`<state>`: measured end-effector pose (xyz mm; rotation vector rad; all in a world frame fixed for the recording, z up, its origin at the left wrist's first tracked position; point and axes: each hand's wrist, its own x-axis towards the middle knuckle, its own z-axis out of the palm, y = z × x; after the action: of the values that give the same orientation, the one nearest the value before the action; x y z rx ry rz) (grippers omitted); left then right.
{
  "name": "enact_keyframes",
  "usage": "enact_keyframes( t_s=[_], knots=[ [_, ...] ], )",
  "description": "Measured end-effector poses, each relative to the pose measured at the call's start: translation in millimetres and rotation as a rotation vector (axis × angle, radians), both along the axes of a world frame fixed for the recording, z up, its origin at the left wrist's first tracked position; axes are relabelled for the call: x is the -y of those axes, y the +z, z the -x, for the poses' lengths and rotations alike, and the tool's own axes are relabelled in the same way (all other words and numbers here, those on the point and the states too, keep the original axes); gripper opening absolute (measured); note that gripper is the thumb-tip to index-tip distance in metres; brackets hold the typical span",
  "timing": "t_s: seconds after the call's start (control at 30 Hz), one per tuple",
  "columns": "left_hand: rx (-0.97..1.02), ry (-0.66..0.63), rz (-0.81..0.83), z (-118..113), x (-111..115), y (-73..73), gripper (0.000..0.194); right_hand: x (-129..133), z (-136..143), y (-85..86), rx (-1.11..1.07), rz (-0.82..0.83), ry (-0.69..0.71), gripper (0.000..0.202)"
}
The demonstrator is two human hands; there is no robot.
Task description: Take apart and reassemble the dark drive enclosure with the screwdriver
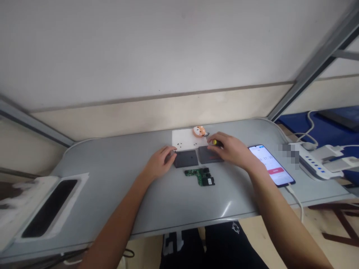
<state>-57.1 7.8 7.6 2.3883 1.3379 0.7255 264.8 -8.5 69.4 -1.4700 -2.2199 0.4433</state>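
My left hand [160,162] has its thumb and fingertips closed at the upper left corner of a dark flat case panel [186,159]. Between the fingers of my right hand [231,148] is a screwdriver [215,142] with a yellow-ended dark handle; its tip is hidden. Under that hand lies a second dark case half [209,155], partly covered by the fingers. A green circuit board [202,175] with black chips rests on the table in front of both panels. Behind them, several tiny dark screws [179,144] are scattered on a white sheet [183,136].
An orange-and-white animal-faced case [199,131] sits on the sheet. To the right are a lit phone [273,166] with a charging cable and a white power strip [316,164]. A dark-screened device [50,209] lies at the grey table's [106,186] left. The wall stands behind.
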Motion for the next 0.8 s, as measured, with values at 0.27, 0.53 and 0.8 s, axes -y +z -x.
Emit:
enact_keyframes(
  t_s=[0.27,0.53,0.8],
  knots=[
    [-0.027,0.067,0.094,5.1,-4.7,-7.1,0.022,86.8,1.6,-31.1,0.132,0.022,0.263,0.036],
    [-0.041,0.065,0.063,5.2,-3.7,-5.4,0.018,81.8,5.5,-40.8,0.198,0.017,0.315,0.021],
    [-0.091,0.097,0.034,8.9,-4.4,-3.6,0.021,22.0,15.9,5.7,0.081,0.051,0.322,0.029]
  ],
)
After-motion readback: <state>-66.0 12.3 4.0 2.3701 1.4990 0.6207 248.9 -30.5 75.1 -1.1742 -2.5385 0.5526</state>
